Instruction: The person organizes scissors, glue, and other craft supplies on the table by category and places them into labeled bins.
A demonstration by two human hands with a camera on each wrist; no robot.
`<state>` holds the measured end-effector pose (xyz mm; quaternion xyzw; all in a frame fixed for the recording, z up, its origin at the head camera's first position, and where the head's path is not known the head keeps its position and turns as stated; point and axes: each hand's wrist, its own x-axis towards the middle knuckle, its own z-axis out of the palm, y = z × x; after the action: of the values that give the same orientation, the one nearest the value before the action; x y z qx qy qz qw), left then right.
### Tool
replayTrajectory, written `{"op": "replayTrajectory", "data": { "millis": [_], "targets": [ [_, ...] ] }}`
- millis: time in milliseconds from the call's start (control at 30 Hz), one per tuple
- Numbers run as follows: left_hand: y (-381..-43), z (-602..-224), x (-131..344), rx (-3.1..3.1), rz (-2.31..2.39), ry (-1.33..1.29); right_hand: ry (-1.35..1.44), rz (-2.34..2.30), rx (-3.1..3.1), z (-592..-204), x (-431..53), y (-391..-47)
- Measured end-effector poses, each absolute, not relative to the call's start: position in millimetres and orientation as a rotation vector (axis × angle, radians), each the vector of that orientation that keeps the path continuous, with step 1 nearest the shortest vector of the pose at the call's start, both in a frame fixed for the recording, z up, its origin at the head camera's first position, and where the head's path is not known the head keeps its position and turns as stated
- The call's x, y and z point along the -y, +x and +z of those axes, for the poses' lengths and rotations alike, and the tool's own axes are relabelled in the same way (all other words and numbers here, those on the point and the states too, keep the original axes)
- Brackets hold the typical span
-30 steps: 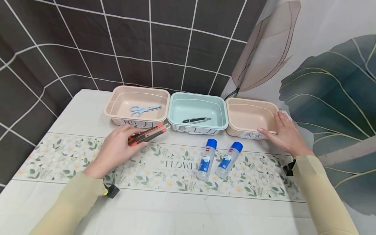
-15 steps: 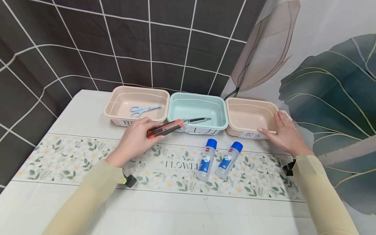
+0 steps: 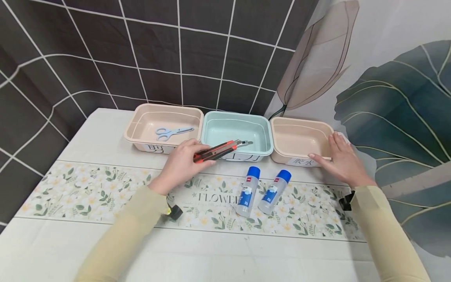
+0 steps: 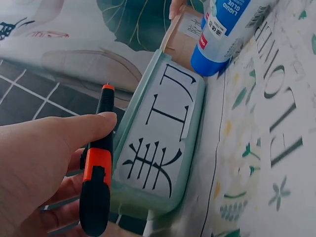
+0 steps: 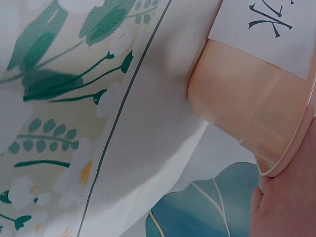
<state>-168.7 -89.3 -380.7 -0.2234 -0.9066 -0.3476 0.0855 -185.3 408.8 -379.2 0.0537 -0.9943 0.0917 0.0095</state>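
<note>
My left hand [image 3: 184, 164] grips a red-and-black utility knife [image 3: 216, 150], its front end over the near rim of the pale blue bin [image 3: 236, 116]. The left wrist view shows the thumb along the side of the knife [image 4: 98, 168]. Inside that bin lies a smaller black-and-grey utility knife [image 3: 248, 143], largely hidden behind the held one. My right hand [image 3: 343, 160] rests on the right end of the right-hand pink bin [image 3: 301, 122], thumb at its front rim and fingers along the side. The right wrist view shows part of this hand [image 5: 286, 197] against the rim.
Two glue bottles [image 3: 248, 192] with blue caps lie in front of the bins. Blue scissors [image 3: 172, 132] lie in the left pink bin [image 3: 165, 107]. Labels face front on the bins. A floral strip [image 3: 105, 188] crosses the white table; a dark grid curtain [image 3: 151, 47] hangs behind.
My left hand has moved to the right with the utility knife, from in front of the left pink bin to the front of the blue bin. The right hand stays where it was.
</note>
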Motion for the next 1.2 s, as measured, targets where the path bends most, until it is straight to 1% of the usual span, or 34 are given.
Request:
{"op": "replayTrajectory", "data": {
  "millis": [167, 300, 433, 600, 833, 1200],
  "targets": [
    [-170.1, -376.7, 78.9, 2.678, -1.058, -0.692, 0.167, 0.29, 3.11, -380.1, -409.6, -185.0],
    [-178.1, -368.7, 69.3, 2.655, -1.075, -0.726, 0.17, 0.297, 3.108, -378.7, -410.6, -184.9],
    [-193.8, -355.4, 57.8, 2.615, -1.081, -0.794, 0.171, 0.301, 3.108, -376.9, -410.0, -184.6],
    [-223.8, -344.8, 44.3, 2.643, -1.009, -0.828, 0.161, 0.302, 3.11, -375.2, -409.1, -184.3],
    [-259.9, -352.1, 34.3, 2.812, -0.845, -0.825, 0.159, 0.299, 3.109, -376.7, -410.1, -184.6],
    [-285.1, -361.9, 23.6, 2.91, -0.67, -0.824, 0.159, 0.294, 3.12, -376.7, -408.6, -185.6]
  ]
}}
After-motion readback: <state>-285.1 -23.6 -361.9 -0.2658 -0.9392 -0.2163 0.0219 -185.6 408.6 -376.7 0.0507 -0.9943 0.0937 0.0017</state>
